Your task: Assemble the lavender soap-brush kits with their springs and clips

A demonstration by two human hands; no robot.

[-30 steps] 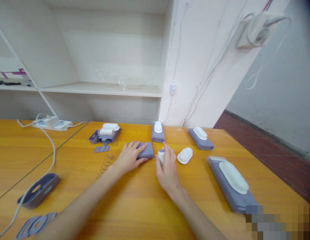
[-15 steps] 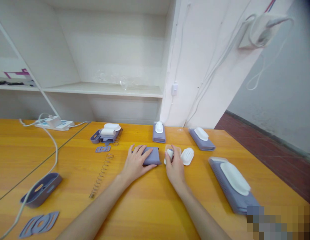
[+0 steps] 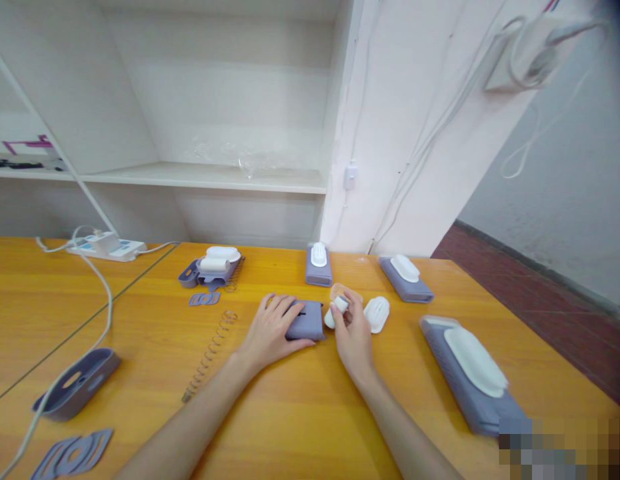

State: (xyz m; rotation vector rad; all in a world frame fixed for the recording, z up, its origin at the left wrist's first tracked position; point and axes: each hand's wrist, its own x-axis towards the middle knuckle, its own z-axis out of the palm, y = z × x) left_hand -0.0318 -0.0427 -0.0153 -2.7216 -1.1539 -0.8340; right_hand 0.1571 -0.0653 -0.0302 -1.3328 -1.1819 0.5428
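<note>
A grey-purple plastic case (image 3: 306,323) lies on the table under my left hand (image 3: 273,327). The fingers drape over its top and the thumb lies along its near side, gripping it. My right hand (image 3: 355,335) is closed on a small white cylinder (image 3: 335,312) with a grey end, pinched between thumb and fingers just right of the case. Behind the right hand is a clear, pale plastic piece (image 3: 351,293), partly hidden. A white ribbed oval part (image 3: 377,314) lies close to the right hand's right side.
Cases with white oval parts stand at the back middle (image 3: 319,270), back right (image 3: 407,283) and right (image 3: 470,373). A spring (image 3: 210,357), an open shell (image 3: 77,387), flat plates (image 3: 73,457) and a part cluster (image 3: 215,267) lie left. A white cable (image 3: 110,307) crosses the table.
My right hand has turned the white cylinder, so more of it shows above the fingers. My left hand stays on the case. The view has shifted slightly.
</note>
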